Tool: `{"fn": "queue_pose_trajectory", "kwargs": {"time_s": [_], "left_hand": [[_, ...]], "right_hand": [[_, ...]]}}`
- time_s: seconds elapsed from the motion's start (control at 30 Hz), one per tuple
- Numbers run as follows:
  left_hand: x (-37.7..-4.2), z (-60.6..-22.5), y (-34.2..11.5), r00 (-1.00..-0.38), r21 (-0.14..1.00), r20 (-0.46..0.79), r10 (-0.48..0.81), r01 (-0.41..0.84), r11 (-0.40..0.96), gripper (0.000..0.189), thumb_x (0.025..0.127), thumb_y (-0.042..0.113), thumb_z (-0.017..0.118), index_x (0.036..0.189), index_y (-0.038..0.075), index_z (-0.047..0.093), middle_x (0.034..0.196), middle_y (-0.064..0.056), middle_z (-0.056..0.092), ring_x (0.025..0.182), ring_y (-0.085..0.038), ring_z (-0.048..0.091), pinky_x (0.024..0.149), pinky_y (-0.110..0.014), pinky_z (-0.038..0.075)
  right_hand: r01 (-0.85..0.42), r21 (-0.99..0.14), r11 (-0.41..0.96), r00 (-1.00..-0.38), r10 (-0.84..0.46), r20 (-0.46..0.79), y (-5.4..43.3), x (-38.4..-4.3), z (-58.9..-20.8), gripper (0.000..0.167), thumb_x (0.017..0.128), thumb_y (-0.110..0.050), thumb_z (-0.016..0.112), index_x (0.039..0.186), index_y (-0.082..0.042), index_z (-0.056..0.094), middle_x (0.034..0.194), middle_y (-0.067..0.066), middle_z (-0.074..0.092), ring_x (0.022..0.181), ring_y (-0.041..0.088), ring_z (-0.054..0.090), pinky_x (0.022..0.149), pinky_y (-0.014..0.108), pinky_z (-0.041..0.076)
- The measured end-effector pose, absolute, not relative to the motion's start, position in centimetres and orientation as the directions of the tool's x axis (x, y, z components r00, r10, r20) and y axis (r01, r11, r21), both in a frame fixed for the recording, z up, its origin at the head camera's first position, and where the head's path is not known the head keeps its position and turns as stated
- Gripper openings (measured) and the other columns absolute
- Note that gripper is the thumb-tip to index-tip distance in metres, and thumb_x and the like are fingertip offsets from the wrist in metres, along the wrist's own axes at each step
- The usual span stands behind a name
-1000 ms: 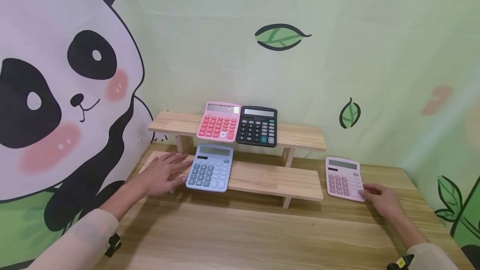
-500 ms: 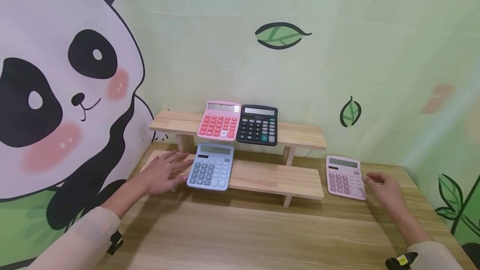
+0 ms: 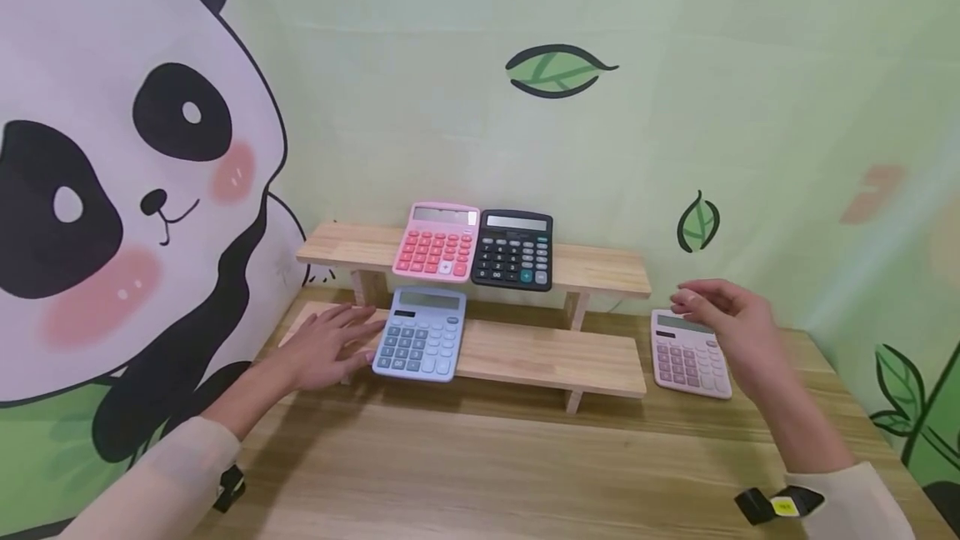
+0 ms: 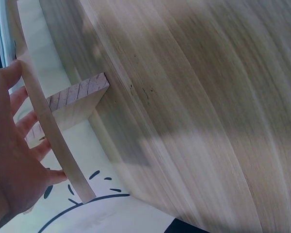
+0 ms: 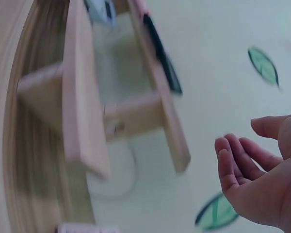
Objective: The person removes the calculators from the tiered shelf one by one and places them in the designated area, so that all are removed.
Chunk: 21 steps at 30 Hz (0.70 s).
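A light blue calculator (image 3: 420,336) leans on the lower tier of a wooden stand (image 3: 555,352). My left hand (image 3: 326,350) lies at its left side, fingers spread over the tier and thumb at the calculator's lower left edge. On the table to the right lies a pale pink calculator (image 3: 684,365). Above it my right hand (image 3: 738,327) is raised, fingers loosely bent and holding nothing, overlapping its upper right corner in the head view. The upper tier bears a bright pink calculator (image 3: 437,248) and a black calculator (image 3: 513,252), side by side.
The wooden table (image 3: 487,473) extends in front of the stand. A light green backdrop (image 3: 420,107) with printed leaves rises behind it, and a large printed panda (image 3: 90,190) fills the left side.
My right hand has let go of the pale pink calculator's right edge and risen up and to the left over it. The left hand and the calculators have stayed put.
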<state>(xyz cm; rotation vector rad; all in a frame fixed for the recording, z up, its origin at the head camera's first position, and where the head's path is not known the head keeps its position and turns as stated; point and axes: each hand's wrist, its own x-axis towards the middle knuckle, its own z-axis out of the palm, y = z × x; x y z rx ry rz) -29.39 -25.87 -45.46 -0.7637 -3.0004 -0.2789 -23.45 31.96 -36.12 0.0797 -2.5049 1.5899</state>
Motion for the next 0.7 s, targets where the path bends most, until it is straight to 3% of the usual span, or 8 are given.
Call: {"fn": "queue_pose_trajectory", "kwargs": {"time_s": [0.23, 0.53, 0.7], "left_hand": [[-29.3, -45.6, -26.0, -0.883, 0.174, 0.076, 0.464, 0.47, 0.865, 0.069, 0.105, 0.065, 0.046, 0.161, 0.024, 0.05, 0.17, -0.013, 0.036, 0.155, -0.049, 0.029, 0.117, -0.08, 0.019], [-29.4, -45.6, -25.8, -0.887, 0.183, 0.059, 0.458, 0.461, 0.869, 0.069, 0.105, 0.064, 0.048, 0.161, 0.024, 0.049, 0.171, -0.011, 0.034, 0.156, -0.047, 0.026, 0.119, -0.079, 0.017], [-29.3, -45.6, -25.8, -0.887, 0.184, 0.063, 0.457, 0.46, 0.869, 0.068, 0.105, 0.064, 0.048, 0.161, 0.024, 0.049, 0.171, -0.012, 0.034, 0.156, -0.048, 0.026, 0.118, -0.08, 0.017]], "right_hand": [[-0.184, -0.96, 0.209, -0.983, -0.051, 0.177, 26.4, -24.5, -35.7, 0.048, 0.109, -0.034, 0.062, 0.135, 0.007, 0.06, 0.121, 0.011, 0.077, 0.11, 0.016, 0.075, 0.098, 0.023, 0.057], [-0.003, -0.999, 0.047, -0.997, -0.073, 0.0, 21.2, -26.7, -37.8, 0.05, 0.111, -0.038, 0.058, 0.131, 0.007, 0.065, 0.125, 0.019, 0.075, 0.113, 0.025, 0.075, 0.105, 0.04, 0.056], [0.103, -0.993, -0.059, -0.99, -0.102, -0.096, 19.5, -27.7, -38.5, 0.049, 0.11, -0.04, 0.058, 0.131, 0.004, 0.065, 0.129, 0.021, 0.073, 0.112, 0.025, 0.076, 0.103, 0.038, 0.057]]}}
